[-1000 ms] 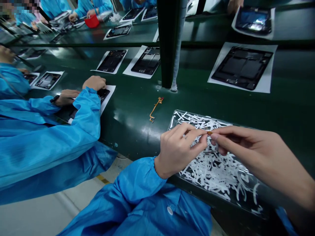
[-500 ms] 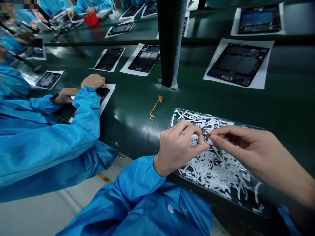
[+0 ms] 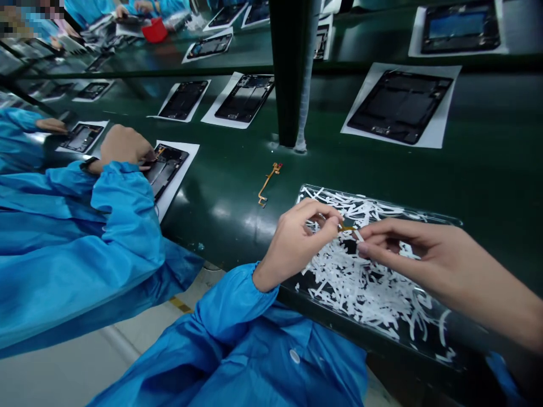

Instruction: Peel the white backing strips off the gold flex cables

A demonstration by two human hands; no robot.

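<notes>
Over a clear tray [image 3: 436, 217] heaped with white strips [image 3: 360, 299], my two hands meet fingertip to fingertip. My left hand [image 3: 299, 240] is closed, thumb and forefinger pinching a small orange flex cable [image 3: 348, 229]. From the right, my right hand [image 3: 418, 257] pinches a short white strip [image 3: 357, 235] at the cable's other end; whether it also grips the cable is hard to tell. The cable's left end is hidden by my left fingers. Another orange flex cable [image 3: 267, 185] lies on the green bench, left of the tray.
A dark post [image 3: 292, 73] rises from the green bench [image 3: 229, 169]. Tablet housings on white sheets lie behind, one [image 3: 403, 107] at the right. On the left, a co-worker's hand [image 3: 127, 146] is over a tablet housing [image 3: 167, 164]. A red container [image 3: 154, 30] stands far back.
My left hand has shifted slightly left and turned, and more of the flex cable shows. A white strip now shows at my right fingertips. The co-worker's hands have moved left, uncovering their tablet housing.
</notes>
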